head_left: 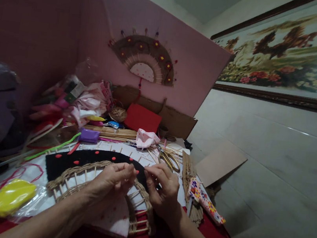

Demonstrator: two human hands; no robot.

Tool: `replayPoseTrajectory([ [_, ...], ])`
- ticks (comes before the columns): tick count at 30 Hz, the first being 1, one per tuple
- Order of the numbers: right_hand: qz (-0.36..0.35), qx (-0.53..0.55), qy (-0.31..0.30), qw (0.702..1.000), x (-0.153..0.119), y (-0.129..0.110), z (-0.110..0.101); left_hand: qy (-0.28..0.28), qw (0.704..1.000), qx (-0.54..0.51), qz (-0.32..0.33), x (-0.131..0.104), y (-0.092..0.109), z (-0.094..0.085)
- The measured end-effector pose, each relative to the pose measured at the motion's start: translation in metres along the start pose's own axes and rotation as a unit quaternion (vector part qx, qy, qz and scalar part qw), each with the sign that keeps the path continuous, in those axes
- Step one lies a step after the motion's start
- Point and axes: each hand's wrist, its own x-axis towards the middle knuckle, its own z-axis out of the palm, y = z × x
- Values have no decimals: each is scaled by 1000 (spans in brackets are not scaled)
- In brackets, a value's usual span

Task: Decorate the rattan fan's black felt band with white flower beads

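Note:
Both of my hands are raised over a fan-shaped craft piece, a short gap between them. My left hand (118,180) is closed in a pinch, and whatever lies between its fingertips is too small to make out. My right hand (164,186) pinches too, thumb against forefinger, its contents also unclear. Below them the fan has a black band (88,158) dotted with orange-red blobs (76,162). Inside that band run thin sticks woven with brown twine (68,174). A pale dotted cloth half-circle (115,220) forms its base, partly covered by my left wrist.
A yellow clay packet (10,197) lies at left, a purple packet (89,135) behind the fan. Gold-handled scissors (170,160) and a flower-patterned glue gun (205,201) sit at right. Another fan (144,55) hangs on a pink board. Sticks (109,132) lie at the back.

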Motion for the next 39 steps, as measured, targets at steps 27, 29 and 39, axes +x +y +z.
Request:
replayPoseTrajectory([
  [27, 195, -56, -5, 979, 10, 50, -11, 19, 999, 22, 28, 6, 1, -5],
  [29, 207, -67, -25, 976, 8, 55, -9, 26, 998, 49, 33, 8, 0, -6],
  [39, 297, -74, -204, 930, 5, 70, -5, 17, 956, 287, 63, 26, 25, 10],
])
